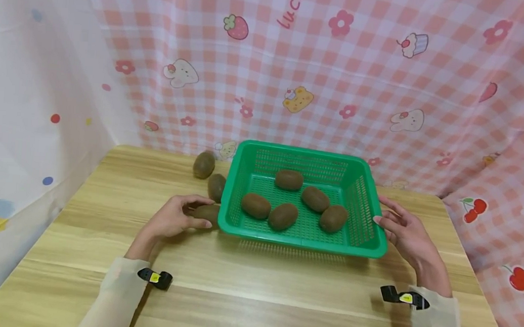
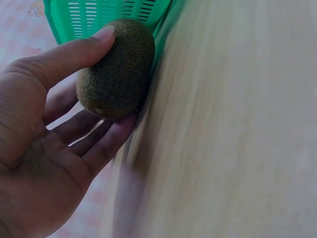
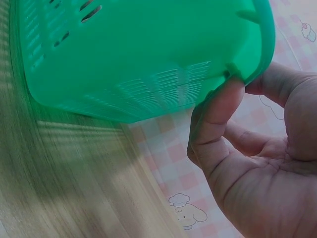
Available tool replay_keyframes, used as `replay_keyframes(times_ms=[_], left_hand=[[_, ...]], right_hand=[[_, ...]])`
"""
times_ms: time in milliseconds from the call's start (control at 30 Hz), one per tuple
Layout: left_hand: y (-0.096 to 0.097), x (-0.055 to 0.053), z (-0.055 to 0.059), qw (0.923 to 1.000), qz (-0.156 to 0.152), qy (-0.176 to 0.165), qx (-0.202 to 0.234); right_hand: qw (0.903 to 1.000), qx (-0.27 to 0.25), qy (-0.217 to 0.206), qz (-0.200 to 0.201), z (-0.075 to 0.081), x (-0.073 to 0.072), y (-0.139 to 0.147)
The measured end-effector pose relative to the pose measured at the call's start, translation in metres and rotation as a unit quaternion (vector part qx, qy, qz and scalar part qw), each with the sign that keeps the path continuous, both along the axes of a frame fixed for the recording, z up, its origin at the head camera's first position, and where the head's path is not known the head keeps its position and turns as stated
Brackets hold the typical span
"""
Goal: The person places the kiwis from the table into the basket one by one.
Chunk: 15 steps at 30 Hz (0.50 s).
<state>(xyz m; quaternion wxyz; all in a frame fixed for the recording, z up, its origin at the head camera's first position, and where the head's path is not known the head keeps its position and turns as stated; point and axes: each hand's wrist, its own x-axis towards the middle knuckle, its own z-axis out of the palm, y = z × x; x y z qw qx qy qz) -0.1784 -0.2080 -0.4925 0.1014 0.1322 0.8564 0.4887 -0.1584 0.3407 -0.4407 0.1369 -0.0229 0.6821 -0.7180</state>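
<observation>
A kiwi (image 1: 206, 213) lies on the table beside the left end of a green plastic basket (image 1: 302, 243). My left hand (image 1: 171, 218) holds that kiwi, its thumb on one side and fingers round the other; in the left wrist view the fuzzy brown kiwi (image 2: 119, 72) shows large against the basket wall. At the basket's right end my right hand (image 1: 407, 237) grips the rim, thumb on the rim and fingers curled under it, as the right wrist view shows. Several kiwis (image 1: 283, 216) lie spread on the basket floor.
Two loose kiwis, one at the back (image 1: 204, 164) and one against the basket's left side (image 1: 216, 187), are on the wooden table (image 1: 253, 294). A pink checked curtain (image 1: 268, 73) hangs behind the table, and a white one (image 1: 34, 92) on the left.
</observation>
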Motion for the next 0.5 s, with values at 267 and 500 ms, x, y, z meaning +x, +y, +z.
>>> replay_keyframes(times_ms=[267,500], left_hand=[[-0.007,0.002,0.007,0.9997,0.023,-0.004,-0.006],[-0.005,0.001,0.012,0.9981,0.055,-0.014,0.023]], right_hand=[[1.0000,0.004,0.005,0.005,-0.001,-0.002,-0.002],[0.9998,0.015,0.009,0.004,-0.002,-0.001,0.001]])
